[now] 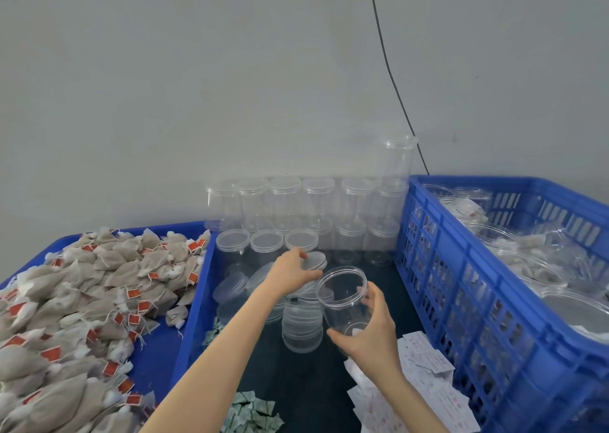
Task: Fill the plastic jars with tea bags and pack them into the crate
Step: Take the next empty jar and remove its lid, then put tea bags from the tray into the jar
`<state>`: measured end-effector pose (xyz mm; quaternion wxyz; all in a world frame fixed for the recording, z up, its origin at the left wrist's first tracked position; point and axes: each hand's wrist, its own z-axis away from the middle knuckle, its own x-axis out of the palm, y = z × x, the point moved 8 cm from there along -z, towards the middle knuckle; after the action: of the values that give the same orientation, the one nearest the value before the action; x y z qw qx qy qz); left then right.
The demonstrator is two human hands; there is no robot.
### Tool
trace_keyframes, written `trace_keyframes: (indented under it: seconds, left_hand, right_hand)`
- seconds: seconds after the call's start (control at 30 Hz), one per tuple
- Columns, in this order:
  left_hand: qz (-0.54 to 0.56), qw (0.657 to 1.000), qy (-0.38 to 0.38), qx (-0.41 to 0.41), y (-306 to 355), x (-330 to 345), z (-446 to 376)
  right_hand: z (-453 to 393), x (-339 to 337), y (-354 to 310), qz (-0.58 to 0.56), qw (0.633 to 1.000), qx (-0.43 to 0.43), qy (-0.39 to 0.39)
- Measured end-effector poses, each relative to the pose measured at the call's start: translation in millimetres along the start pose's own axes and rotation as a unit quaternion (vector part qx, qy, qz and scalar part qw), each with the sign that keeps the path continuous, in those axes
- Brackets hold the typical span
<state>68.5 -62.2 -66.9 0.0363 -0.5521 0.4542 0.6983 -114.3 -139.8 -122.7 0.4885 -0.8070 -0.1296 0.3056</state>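
My right hand [369, 332] grips an empty clear plastic jar [344, 301], open mouth tilted toward me, above the dark table. My left hand [291, 273] holds a clear lid [314, 261] just left of the jar's mouth, over a stack of loose lids [301, 329]. A heap of tea bags [82, 307] with red tags fills the blue tray [194, 304] on the left. The blue crate [468, 301] on the right holds several filled jars [540, 268].
Rows of empty lidded jars [303, 208] stand stacked against the grey wall behind my hands. Small green sachets [250, 414] and white paper packets [425, 380] lie on the near table. A black cable [392, 77] hangs down the wall.
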Motion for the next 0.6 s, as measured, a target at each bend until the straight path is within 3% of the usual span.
trace_keyframes:
  seconds: [0.4,0.6]
  left_hand:
    - [-0.224,0.974,-0.007,0.04,-19,45,4]
    - [-0.236,0.969,0.009,0.068,-27,10,12]
  right_hand:
    - [-9,24,-15,-0.061,0.998,-0.018,-0.031]
    - [-2,39,-25,-0.107,0.993,-0.012,-0.054]
